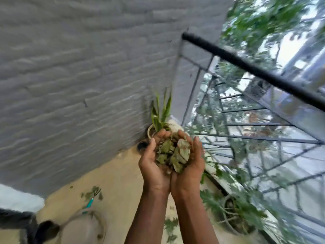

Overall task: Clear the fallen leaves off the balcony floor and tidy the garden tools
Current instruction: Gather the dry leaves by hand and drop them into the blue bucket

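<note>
My left hand (154, 163) and right hand (192, 164), cupped edge to edge, cradle the leaves (173, 154) above the balcony floor (114, 175); keeping the palm heels sealed should stop scraps slipping through.

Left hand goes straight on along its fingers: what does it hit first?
Probably the striped green plant in the pale round pot, just beyond the left hand cupping dry green-brown leaves. Depth is unclear: it may pass above and reach the grey brick wall.
</note>
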Tool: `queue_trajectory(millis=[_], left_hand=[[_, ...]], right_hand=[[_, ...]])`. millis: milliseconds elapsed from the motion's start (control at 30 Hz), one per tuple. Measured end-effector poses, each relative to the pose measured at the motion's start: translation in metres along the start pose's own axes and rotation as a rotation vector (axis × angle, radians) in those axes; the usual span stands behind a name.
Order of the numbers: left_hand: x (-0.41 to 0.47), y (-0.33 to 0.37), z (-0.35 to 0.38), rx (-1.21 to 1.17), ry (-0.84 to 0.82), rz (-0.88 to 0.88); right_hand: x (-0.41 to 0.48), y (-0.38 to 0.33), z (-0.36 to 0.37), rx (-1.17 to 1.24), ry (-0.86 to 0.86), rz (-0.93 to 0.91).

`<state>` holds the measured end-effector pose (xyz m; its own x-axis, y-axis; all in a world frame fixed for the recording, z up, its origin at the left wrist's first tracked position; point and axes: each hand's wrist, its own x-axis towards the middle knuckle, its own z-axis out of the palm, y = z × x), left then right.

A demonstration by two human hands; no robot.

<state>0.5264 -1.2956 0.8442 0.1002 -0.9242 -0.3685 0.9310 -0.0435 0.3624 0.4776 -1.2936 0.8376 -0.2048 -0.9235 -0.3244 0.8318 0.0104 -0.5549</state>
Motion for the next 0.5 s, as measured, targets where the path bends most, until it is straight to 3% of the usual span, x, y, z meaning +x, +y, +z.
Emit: queue_trajectory(millis=[133,300,400,500], left_hand=[[-0.046,-0.022,0.051,-0.020,-0.099,-0.111],[-0.081,-0.057,0.088,0.196,-0.276,-0.244],[-0.105,-0.087,0.092,0.297,-0.415,-0.309],[-0.145,-0.123,0.086,0.314,-0.458,-0.471]], right_hand=[[-0.040,-0.066,0.015,0.159,0.056,-0.131],[-0.072,-0.122,-0.001,0.165,0.101,-0.386],[-0.096,-0.149,-0.024,0.070,0.207,-0.571],[-0.133,-0.169,-0.059,0.217,0.338,-0.683]])
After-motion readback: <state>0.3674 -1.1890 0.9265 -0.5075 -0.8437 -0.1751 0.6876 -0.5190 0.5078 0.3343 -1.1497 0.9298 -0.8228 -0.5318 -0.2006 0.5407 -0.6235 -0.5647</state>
